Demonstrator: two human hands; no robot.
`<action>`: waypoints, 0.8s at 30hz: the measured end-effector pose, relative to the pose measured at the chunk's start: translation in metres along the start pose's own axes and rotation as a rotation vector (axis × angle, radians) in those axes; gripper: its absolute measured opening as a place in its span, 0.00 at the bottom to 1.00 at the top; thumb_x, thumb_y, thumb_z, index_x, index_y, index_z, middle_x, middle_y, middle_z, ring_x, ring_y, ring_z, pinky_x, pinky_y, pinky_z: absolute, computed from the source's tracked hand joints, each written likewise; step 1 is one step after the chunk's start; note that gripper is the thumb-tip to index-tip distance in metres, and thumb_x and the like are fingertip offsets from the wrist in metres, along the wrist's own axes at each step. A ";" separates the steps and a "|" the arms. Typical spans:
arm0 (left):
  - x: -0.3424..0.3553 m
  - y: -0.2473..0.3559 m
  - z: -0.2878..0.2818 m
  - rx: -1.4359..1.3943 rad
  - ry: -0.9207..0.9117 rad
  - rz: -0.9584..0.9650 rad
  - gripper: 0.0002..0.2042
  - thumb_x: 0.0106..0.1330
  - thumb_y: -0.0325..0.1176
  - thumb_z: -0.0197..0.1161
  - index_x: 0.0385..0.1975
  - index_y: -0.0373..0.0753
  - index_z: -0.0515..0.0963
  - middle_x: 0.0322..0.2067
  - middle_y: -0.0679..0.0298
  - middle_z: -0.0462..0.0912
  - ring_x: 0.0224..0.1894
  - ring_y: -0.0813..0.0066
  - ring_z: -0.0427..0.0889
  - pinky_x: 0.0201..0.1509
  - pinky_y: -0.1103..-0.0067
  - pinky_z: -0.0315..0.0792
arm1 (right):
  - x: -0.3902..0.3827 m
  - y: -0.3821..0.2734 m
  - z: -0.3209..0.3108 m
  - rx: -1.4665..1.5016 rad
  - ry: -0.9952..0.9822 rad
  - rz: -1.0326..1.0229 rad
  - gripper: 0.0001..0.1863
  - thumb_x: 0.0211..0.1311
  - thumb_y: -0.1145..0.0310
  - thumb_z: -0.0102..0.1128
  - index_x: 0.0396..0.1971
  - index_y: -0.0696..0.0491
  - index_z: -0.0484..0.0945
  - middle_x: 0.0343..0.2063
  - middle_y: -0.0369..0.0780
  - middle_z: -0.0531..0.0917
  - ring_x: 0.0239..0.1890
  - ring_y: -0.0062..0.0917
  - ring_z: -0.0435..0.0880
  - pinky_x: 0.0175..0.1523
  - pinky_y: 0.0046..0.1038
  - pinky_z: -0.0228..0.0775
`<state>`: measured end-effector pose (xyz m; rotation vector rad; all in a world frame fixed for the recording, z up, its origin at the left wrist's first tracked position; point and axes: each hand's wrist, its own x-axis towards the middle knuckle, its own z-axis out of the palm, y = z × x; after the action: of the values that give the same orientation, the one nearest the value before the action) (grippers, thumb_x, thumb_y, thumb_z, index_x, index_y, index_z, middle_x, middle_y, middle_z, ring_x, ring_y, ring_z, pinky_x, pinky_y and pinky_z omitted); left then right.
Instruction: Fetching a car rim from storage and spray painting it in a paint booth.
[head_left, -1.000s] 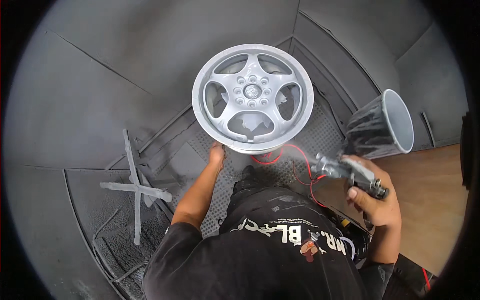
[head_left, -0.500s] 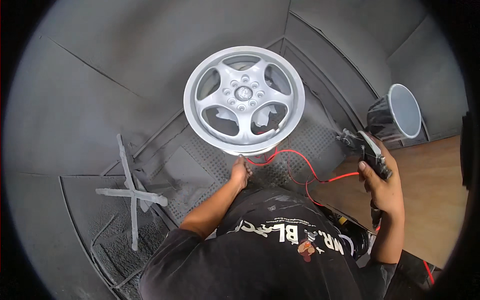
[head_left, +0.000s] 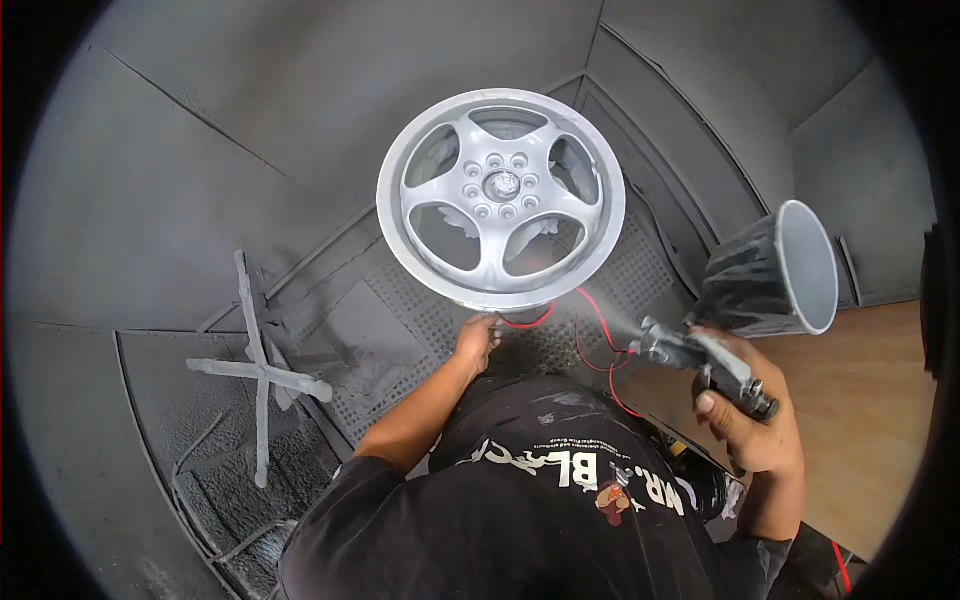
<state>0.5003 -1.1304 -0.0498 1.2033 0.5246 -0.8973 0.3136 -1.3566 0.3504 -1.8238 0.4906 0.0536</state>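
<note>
A silver five-spoke car wheel (head_left: 492,250) faces me in the upper middle, with crumpled foil-like covering at its centre. At its near lower edge my left hand (head_left: 478,340) has its fingers closed on the rim; the fingertips are partly hidden. My right hand (head_left: 760,430) is wrapped around the handle of a spray gun (head_left: 705,355), off to the right of the wheel. A large paint-streaked cup (head_left: 745,285) sits on the gun, tilted, its pale round end to the right. Fine pale mist leaves the nozzle toward the wheel's lower right edge.
Grey paint-coated walls (head_left: 230,110) surround the wheel. A grey cross-shaped stand (head_left: 262,372) is at left. A red hose (head_left: 597,308) loops below the wheel over a dimpled floor mat (head_left: 400,285). At right lies a wooden board (head_left: 860,420).
The wheel has turned and its spokes sit differently. My right hand has lowered the spray gun and tipped it leftward; mist now shows at the nozzle. My left hand stays at the rim.
</note>
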 end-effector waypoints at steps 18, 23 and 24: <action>0.005 -0.004 -0.007 -0.121 0.189 0.046 0.08 0.72 0.43 0.46 0.36 0.48 0.67 0.21 0.72 0.68 0.21 0.81 0.67 0.22 0.81 0.64 | -0.014 -0.008 -0.002 0.082 -0.063 0.092 0.27 0.54 0.70 0.65 0.55 0.61 0.72 0.29 0.36 0.78 0.30 0.16 0.74 0.38 0.20 0.68; -0.014 -0.003 0.006 0.072 -0.073 -0.121 0.03 0.69 0.37 0.50 0.38 0.49 0.68 0.24 0.72 0.70 0.25 0.80 0.70 0.29 0.81 0.66 | -0.013 0.005 -0.008 0.048 0.212 0.047 0.34 0.54 0.63 0.67 0.58 0.62 0.65 0.19 0.33 0.74 0.17 0.12 0.69 0.21 0.15 0.58; -0.016 0.000 0.003 0.087 -0.085 -0.097 0.03 0.68 0.36 0.51 0.37 0.48 0.69 0.24 0.72 0.72 0.26 0.80 0.71 0.29 0.81 0.67 | -0.012 0.002 -0.008 0.028 0.241 0.071 0.34 0.55 0.63 0.66 0.59 0.61 0.65 0.19 0.32 0.73 0.17 0.11 0.68 0.21 0.14 0.57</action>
<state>0.4908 -1.1287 -0.0369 1.2203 0.4830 -1.0582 0.3002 -1.3612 0.3543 -1.7937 0.7227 -0.1257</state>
